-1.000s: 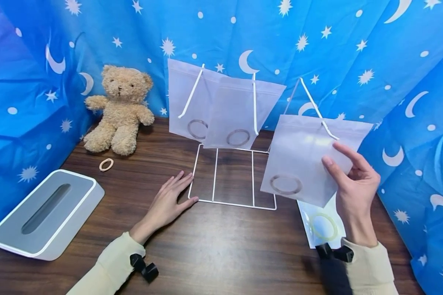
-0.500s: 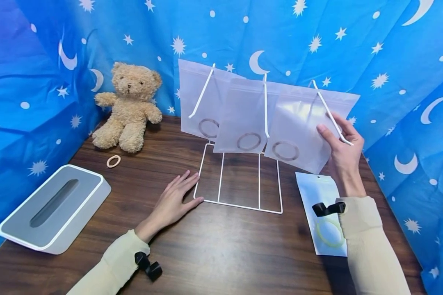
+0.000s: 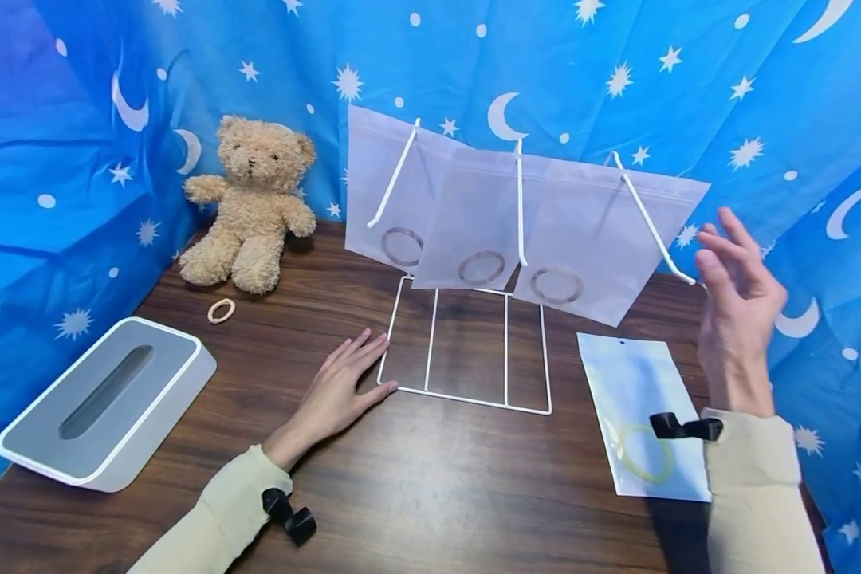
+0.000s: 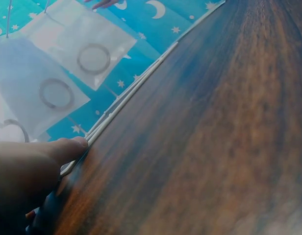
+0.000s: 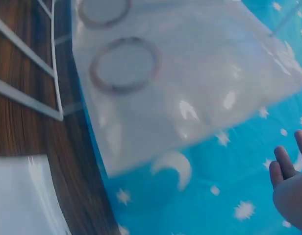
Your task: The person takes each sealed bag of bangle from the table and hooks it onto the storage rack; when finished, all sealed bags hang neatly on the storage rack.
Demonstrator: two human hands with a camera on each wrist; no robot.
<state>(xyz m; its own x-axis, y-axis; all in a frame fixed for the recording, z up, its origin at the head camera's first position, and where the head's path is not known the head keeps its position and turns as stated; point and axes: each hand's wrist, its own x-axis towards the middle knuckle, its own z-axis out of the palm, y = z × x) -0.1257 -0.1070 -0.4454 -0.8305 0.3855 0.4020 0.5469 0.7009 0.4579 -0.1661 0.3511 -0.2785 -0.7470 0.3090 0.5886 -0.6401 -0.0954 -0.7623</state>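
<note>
A white wire display rack (image 3: 505,351) stands on the table, and my left hand (image 3: 337,395) lies flat with fingertips and thumb touching its base. Three frosted zip bags hang on the rack's hooks: a left bag (image 3: 366,159), a middle bag (image 3: 473,215) and a right bag (image 3: 595,231). Through each bag a brownish bangle shows near the bottom. Just right of the right hook's tip, my right hand (image 3: 739,311) is raised with loosely bent fingers and holds nothing. Below it on the table lies a pale bag (image 3: 660,371) containing a yellowish bangle.
A teddy bear (image 3: 251,199) sits at the back left, with a small beige ring (image 3: 219,320) in front of it. A grey-topped tissue box (image 3: 136,422) stands at the left. Blue star-patterned cloth (image 3: 473,64) encloses the table's back and sides.
My right hand brought a bag up onto the right hook, let go of it and drew away to the right. The left hand stays against the rack's base.
</note>
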